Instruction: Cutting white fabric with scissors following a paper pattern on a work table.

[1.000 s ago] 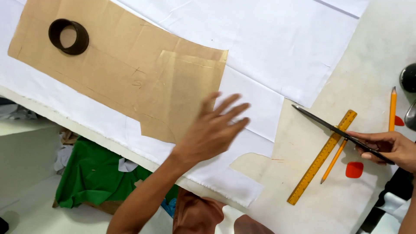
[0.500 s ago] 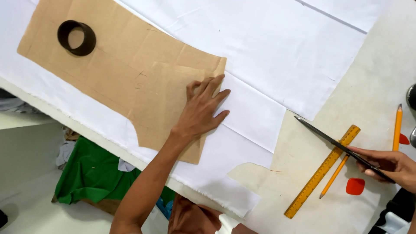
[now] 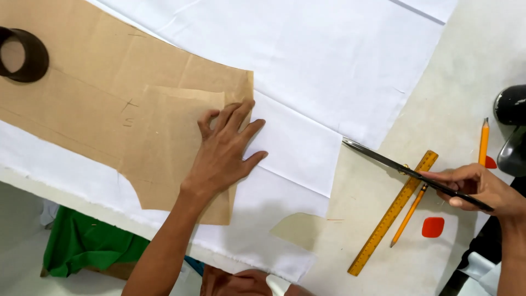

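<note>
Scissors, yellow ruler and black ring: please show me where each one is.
scissors [image 3: 383, 159], head view, on the blades.
yellow ruler [image 3: 383, 225], head view, on its middle.
black ring [image 3: 34, 55], head view, on its right wall.

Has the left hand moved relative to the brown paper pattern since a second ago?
Yes. The left hand came down from beside the brown paper pattern onto its right end, now pressing flat there, short of the black tape ring.
</note>
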